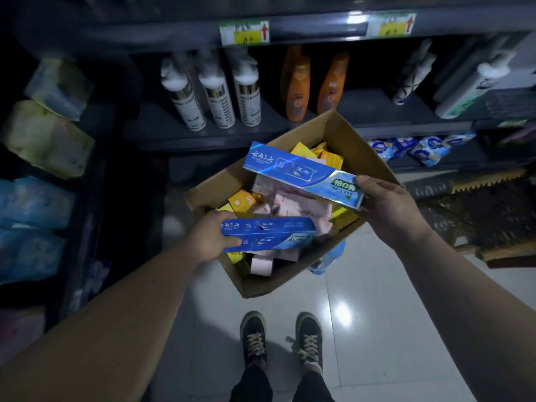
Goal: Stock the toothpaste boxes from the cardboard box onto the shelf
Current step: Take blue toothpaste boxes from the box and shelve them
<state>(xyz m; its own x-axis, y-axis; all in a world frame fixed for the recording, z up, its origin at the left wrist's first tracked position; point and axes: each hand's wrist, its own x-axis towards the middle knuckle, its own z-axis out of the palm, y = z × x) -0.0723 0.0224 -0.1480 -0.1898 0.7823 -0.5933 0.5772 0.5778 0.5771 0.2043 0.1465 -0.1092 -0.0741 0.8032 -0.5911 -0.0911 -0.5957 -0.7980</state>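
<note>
An open cardboard box [272,281] stands on the floor in front of the shelf [179,137], filled with several yellow, pink and blue toothpaste boxes. My left hand [210,240] grips a stack of two blue toothpaste boxes [269,232] by their left end, just above the box's near side. My right hand [385,206] holds one shiny blue toothpaste box [298,172] by its right end, lifted over the carton's middle. Pink toothpaste boxes [293,203] lie beneath it.
The dark shelf holds white pump bottles [216,97], orange bottles [297,89] and more white bottles [470,91] at right. Blue packets [420,149] sit on a lower shelf. Packaged goods [43,134] stack at left. Brushes [478,198] lie at right. My feet [281,340] stand on shiny tile.
</note>
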